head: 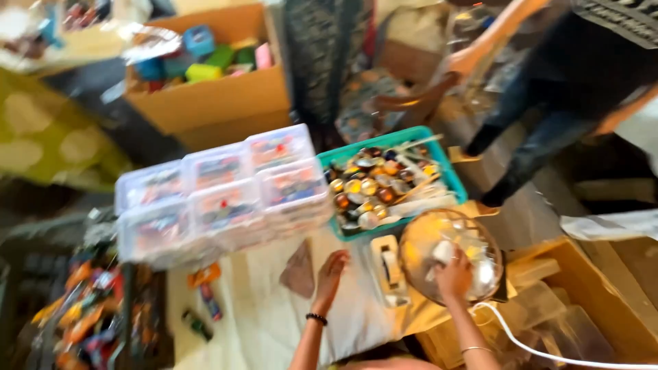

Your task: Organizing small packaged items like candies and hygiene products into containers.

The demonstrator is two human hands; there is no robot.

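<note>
The picture is blurred by motion. My left hand rests flat on a white cloth, fingers apart, beside a brown scrap. My right hand holds a small white piece against the wire grille of a round fan. A white cable runs from the fan toward the lower right. A small cream box lies between my hands.
Several clear lidded plastic boxes stand ahead, next to a teal basket of small round shiny items. A cardboard box of coloured things sits behind. Another person's legs stand at right. Cardboard boxes lie lower right.
</note>
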